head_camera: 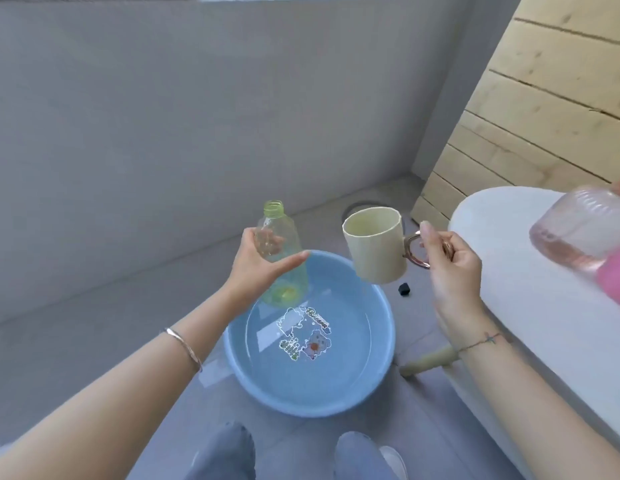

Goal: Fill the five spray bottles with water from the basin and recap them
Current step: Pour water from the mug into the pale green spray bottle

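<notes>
Your left hand (256,268) grips 1 green spray bottle (277,244), fingers wrapped round its body and thumb laid across the front. The bottle is uncapped, its neck up and tilted slightly, above the far left rim of the blue basin (312,408).

Your right hand (454,268) pinches the handle of 1 cream mug (374,247), held upright above the basin's far right rim, close beside the bottle but apart from it.

The basin sits on the floor and holds water.

1 pink bottle (578,233) with pinkish liquid shows blurred over the white table (509,265); you cannot tell whether it rests there.
</notes>
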A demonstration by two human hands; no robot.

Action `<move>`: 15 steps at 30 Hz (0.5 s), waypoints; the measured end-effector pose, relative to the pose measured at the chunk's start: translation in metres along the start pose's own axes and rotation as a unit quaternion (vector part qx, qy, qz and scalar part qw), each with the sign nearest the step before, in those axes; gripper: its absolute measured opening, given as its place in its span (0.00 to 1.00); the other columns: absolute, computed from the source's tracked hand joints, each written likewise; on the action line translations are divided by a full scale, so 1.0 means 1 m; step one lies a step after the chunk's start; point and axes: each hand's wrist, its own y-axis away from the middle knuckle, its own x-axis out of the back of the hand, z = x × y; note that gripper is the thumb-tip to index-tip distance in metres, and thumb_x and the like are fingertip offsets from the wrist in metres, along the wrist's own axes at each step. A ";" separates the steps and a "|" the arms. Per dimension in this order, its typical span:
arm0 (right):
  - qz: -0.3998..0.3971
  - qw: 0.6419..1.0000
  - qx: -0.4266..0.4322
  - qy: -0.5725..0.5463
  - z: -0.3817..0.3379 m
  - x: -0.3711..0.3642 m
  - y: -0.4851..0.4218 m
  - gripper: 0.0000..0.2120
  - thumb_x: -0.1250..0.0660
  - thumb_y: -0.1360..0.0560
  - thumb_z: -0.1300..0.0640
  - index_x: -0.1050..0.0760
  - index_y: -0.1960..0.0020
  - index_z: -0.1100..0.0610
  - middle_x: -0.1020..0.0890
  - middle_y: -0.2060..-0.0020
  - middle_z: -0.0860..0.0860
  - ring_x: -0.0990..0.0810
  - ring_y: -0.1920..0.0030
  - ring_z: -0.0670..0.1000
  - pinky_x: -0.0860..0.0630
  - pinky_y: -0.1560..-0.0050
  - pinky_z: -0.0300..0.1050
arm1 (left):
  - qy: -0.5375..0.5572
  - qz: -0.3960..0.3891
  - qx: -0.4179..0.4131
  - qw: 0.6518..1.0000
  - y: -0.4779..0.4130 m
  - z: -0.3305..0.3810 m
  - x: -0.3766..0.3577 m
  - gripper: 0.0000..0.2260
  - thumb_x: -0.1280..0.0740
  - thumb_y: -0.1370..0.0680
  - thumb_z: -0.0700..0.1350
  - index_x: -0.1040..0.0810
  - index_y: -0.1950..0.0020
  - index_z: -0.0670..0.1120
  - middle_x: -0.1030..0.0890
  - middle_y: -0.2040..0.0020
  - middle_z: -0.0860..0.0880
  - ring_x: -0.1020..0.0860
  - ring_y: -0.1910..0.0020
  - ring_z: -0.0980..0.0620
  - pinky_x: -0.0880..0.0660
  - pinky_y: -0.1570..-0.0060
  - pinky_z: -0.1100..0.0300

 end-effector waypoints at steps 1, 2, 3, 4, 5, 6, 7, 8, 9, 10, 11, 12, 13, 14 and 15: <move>-0.019 1.000 -0.004 0.009 0.011 -0.009 -0.001 0.14 0.32 0.24 0.53 0.29 0.65 0.56 0.31 0.77 0.41 0.33 0.73 0.39 0.34 0.67 0.27 | -0.002 0.005 0.002 1.000 -0.005 -0.011 0.003 0.28 0.20 0.32 0.48 0.32 0.39 0.46 0.21 0.42 0.49 0.22 0.43 0.54 0.27 0.61 0.75; -0.043 0.999 -0.012 0.025 0.026 -0.019 -0.003 0.14 0.31 0.24 0.53 0.29 0.65 0.57 0.30 0.78 0.40 0.33 0.73 0.39 0.34 0.68 0.28 | -0.004 0.008 0.008 1.000 -0.011 -0.024 0.006 0.27 0.20 0.32 0.47 0.31 0.40 0.45 0.21 0.42 0.49 0.22 0.44 0.55 0.26 0.60 0.75; -0.067 0.997 -0.020 0.042 0.042 -0.026 -0.005 0.14 0.31 0.24 0.53 0.29 0.65 0.58 0.29 0.78 0.40 0.33 0.74 0.39 0.34 0.69 0.29 | -0.008 0.007 0.010 1.000 -0.016 -0.035 0.007 0.27 0.21 0.31 0.47 0.31 0.40 0.45 0.21 0.43 0.49 0.22 0.44 0.56 0.25 0.57 0.74; -0.093 0.993 -0.031 0.061 0.057 -0.031 -0.006 0.14 0.31 0.24 0.54 0.28 0.65 0.59 0.28 0.79 0.40 0.33 0.74 0.39 0.34 0.69 0.30 | -0.010 0.005 0.014 1.000 -0.019 -0.046 0.007 0.26 0.20 0.32 0.48 0.30 0.40 0.45 0.21 0.43 0.50 0.21 0.45 0.57 0.24 0.51 0.70; -0.119 0.988 -0.046 0.083 0.078 -0.037 -0.007 0.15 0.31 0.24 0.54 0.27 0.64 0.61 0.28 0.78 0.40 0.32 0.74 0.40 0.34 0.68 0.30 | -0.009 0.003 0.021 1.000 -0.024 -0.062 0.008 0.27 0.20 0.32 0.50 0.29 0.41 0.47 0.20 0.43 0.51 0.21 0.44 0.58 0.23 0.45 0.63; -0.138 0.983 -0.059 0.108 0.094 -0.041 -0.008 0.16 0.31 0.25 0.53 0.27 0.64 0.63 0.27 0.77 0.40 0.32 0.73 0.41 0.34 0.67 0.32 | -0.008 0.001 0.027 1.000 -0.027 -0.073 0.007 0.27 0.19 0.34 0.53 0.29 0.42 0.49 0.20 0.43 0.52 0.21 0.43 0.58 0.23 0.41 0.57; -0.157 0.976 -0.072 0.131 0.113 -0.044 -0.009 0.17 0.30 0.25 0.51 0.26 0.63 0.64 0.26 0.75 0.42 0.31 0.71 0.43 0.34 0.66 0.35 | -0.006 -0.003 0.033 0.999 -0.031 -0.086 0.006 0.28 0.19 0.36 0.56 0.28 0.42 0.52 0.20 0.43 0.54 0.21 0.43 0.59 0.24 0.40 0.54; -0.173 0.969 -0.081 0.156 0.128 -0.046 -0.010 0.17 0.30 0.26 0.50 0.26 0.63 0.64 0.24 0.72 0.46 0.30 0.68 0.45 0.33 0.63 0.39 | -0.005 -0.002 0.038 0.999 -0.033 -0.097 0.005 0.29 0.21 0.37 0.59 0.28 0.43 0.54 0.20 0.43 0.55 0.21 0.43 0.60 0.24 0.39 0.52; -0.187 0.962 -0.085 0.181 0.143 -0.048 -0.011 0.18 0.29 0.27 0.49 0.26 0.63 0.63 0.23 0.69 0.50 0.29 0.67 0.47 0.33 0.62 0.42 | -0.002 0.002 0.040 0.999 -0.034 -0.108 0.003 0.29 0.22 0.38 0.61 0.28 0.43 0.55 0.20 0.43 0.56 0.21 0.43 0.61 0.24 0.39 0.52; -0.199 0.954 -0.084 0.210 0.154 -0.049 -0.011 0.18 0.29 0.27 0.48 0.26 0.63 0.63 0.23 0.69 0.52 0.29 0.66 0.48 0.33 0.62 0.43 | -0.002 0.009 0.042 0.999 -0.036 -0.116 0.001 0.29 0.22 0.39 0.63 0.28 0.43 0.56 0.20 0.44 0.57 0.21 0.43 0.61 0.24 0.40 0.52; -0.211 0.945 -0.080 0.237 0.168 -0.051 -0.012 0.17 0.29 0.27 0.48 0.26 0.64 0.62 0.24 0.69 0.53 0.30 0.66 0.49 0.33 0.62 0.44 | -0.001 0.014 0.046 0.999 -0.038 -0.128 -0.001 0.29 0.23 0.38 0.62 0.28 0.42 0.56 0.20 0.44 0.57 0.21 0.44 0.61 0.24 0.40 0.52; -0.222 0.938 -0.072 0.257 0.177 -0.053 -0.012 0.17 0.29 0.27 0.49 0.26 0.64 0.62 0.24 0.69 0.55 0.30 0.66 0.49 0.34 0.63 0.44 | 0.001 0.016 0.049 0.999 -0.040 -0.136 -0.003 0.28 0.22 0.37 0.61 0.28 0.42 0.55 0.20 0.43 0.56 0.21 0.44 0.61 0.24 0.40 0.53; -0.233 0.931 -0.064 0.274 0.188 -0.055 -0.012 0.17 0.30 0.26 0.49 0.26 0.64 0.62 0.24 0.69 0.57 0.31 0.67 0.49 0.35 0.64 0.44 | 0.002 0.013 0.058 0.998 -0.042 -0.147 -0.006 0.27 0.21 0.35 0.59 0.28 0.41 0.54 0.20 0.43 0.56 0.21 0.45 0.62 0.24 0.41 0.55; -0.240 0.926 -0.055 0.286 0.197 -0.057 -0.012 0.17 0.31 0.26 0.49 0.26 0.64 0.62 0.24 0.69 0.57 0.32 0.68 0.48 0.36 0.65 0.44 | 0.003 0.010 0.065 0.998 -0.044 -0.157 -0.008 0.27 0.21 0.34 0.56 0.28 0.41 0.53 0.20 0.43 0.55 0.21 0.45 0.62 0.24 0.43 0.58; -0.244 0.922 -0.048 0.297 0.202 -0.058 -0.011 0.18 0.31 0.25 0.49 0.27 0.64 0.62 0.27 0.71 0.56 0.34 0.70 0.47 0.38 0.67 0.42 | 0.000 0.006 0.068 0.998 -0.044 -0.164 -0.009 0.26 0.21 0.32 0.55 0.28 0.40 0.52 0.21 0.42 0.54 0.21 0.45 0.61 0.25 0.45 0.62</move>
